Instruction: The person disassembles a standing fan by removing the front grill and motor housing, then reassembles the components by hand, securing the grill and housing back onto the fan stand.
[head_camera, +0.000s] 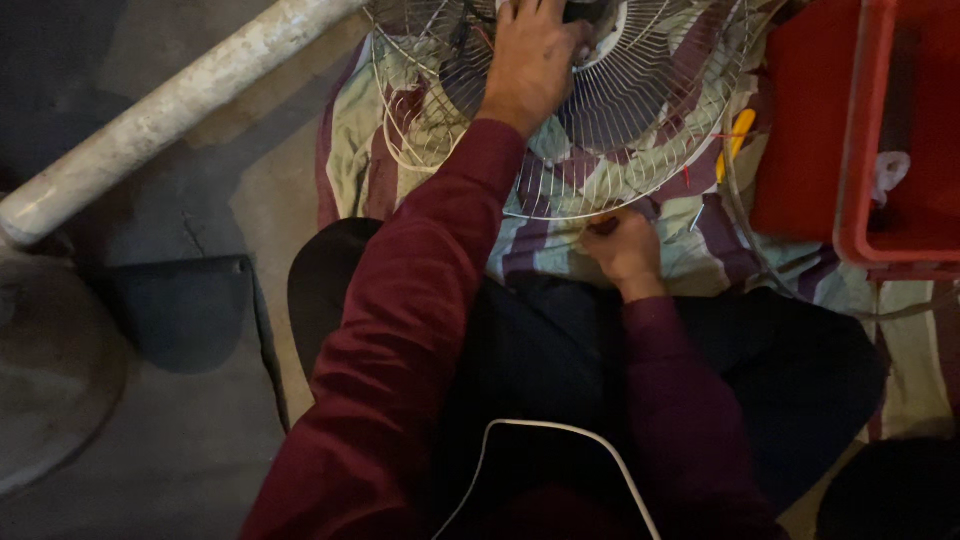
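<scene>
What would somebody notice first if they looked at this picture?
Probably the round wire fan guard lying on a striped cloth at the top, with the left hand pressed on its middle. The right hand pinches something small at the guard's near rim. A bright red plastic crate stands at the upper right.

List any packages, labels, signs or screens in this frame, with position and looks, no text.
No labels, signs or screens show.
Red plastic crate: top right, on the striped cloth; rectangular, open-topped, with something small and white inside.
Left hand rests on the round wire fan guard; right hand is at the guard's near rim.
</scene>
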